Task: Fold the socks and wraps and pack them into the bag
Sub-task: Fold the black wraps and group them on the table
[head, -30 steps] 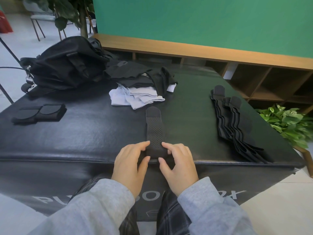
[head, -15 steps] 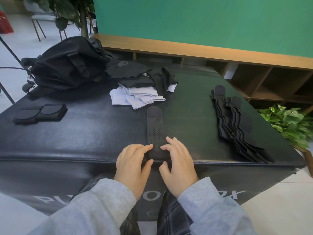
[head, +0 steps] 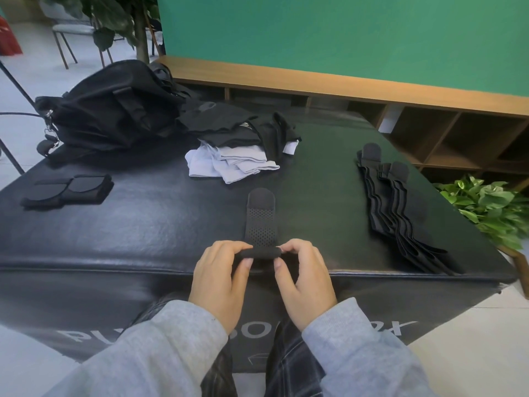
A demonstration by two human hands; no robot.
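A long black perforated fabric wrap lies flat on the black padded surface, running straight away from the person, with its near end turned up into a tight little roll at the surface's front edge. The left hand pinches the roll's left end between thumb and curled fingers, and the right hand pinches the right end the same way. Gripping both ends at once probably keeps the roll even and square to the strip, so it can travel up the length without skewing. The rounded tab at the far end is likely a fastening patch, left outermost so it can close the finished roll; that is a guess from its shape.

To the right, well apart, a stack of similar black wraps lies stretched out, apparently still waiting to be done. At the far left sits a small black folded bundle, seemingly a finished piece set aside. Beyond the wrap's far end is a heap of pale grey-white socks with black garments piled over its back. The black fabric bag rests at the far left corner, touching the black garments; whether its opening faces the person cannot be made out. Nothing visible has gone into it, so the job looks early.
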